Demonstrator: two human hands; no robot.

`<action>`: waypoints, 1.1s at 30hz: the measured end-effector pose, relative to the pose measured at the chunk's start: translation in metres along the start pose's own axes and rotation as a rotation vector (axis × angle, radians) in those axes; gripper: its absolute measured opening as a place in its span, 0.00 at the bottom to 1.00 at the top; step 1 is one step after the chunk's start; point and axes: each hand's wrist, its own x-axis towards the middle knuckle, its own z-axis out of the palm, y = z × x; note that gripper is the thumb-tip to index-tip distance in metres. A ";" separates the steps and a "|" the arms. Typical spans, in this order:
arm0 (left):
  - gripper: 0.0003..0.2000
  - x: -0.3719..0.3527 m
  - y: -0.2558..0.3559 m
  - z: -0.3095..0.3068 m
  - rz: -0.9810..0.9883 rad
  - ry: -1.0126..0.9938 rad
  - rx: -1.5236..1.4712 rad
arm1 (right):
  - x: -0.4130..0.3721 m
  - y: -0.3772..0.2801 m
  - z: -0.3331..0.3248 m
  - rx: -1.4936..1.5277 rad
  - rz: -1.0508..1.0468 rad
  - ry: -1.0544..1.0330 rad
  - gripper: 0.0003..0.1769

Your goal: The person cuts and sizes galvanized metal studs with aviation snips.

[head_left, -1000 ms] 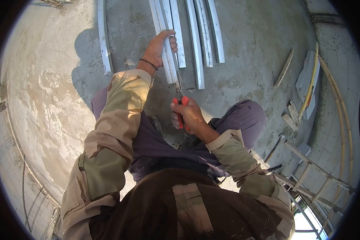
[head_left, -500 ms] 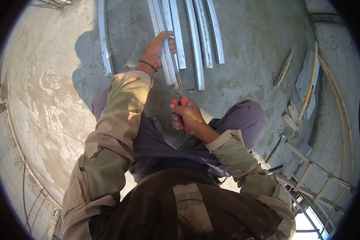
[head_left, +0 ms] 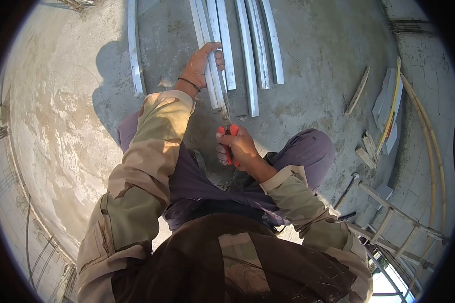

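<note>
My left hand [head_left: 199, 66] is wrapped round a long silvery metal channel [head_left: 215, 92], whose near end points toward me. My right hand [head_left: 244, 151] is closed on the red handles of a pair of tin snips [head_left: 229, 154]. The blades of the snips lie at the right side of the channel's near end; how deep they bite into the metal is too small to tell. Just right of the held channel lie more metal channels [head_left: 246, 60] side by side on the concrete floor.
A single metal channel [head_left: 134, 50] lies to the left. On the right are a wooden strip [head_left: 358, 90], white board pieces [head_left: 384, 96], bamboo poles [head_left: 429, 136] and a ladder-like frame [head_left: 399, 212]. A hammer-like tool [head_left: 346, 192] rests near my right knee.
The view has shifted slightly, so the floor items sit a little lower. Both hands keep their hold on the channel and the snips, with hardly any visible movement.
</note>
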 end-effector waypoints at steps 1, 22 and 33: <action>0.07 0.000 0.000 0.001 0.002 -0.001 0.000 | 0.000 0.000 0.000 0.007 -0.001 -0.004 0.09; 0.13 -0.015 0.019 0.047 0.059 0.227 0.192 | -0.081 -0.019 -0.026 -0.608 -0.180 -0.016 0.10; 0.15 -0.052 0.053 0.089 0.151 0.141 0.150 | -0.063 -0.130 -0.042 -2.065 -1.373 0.501 0.22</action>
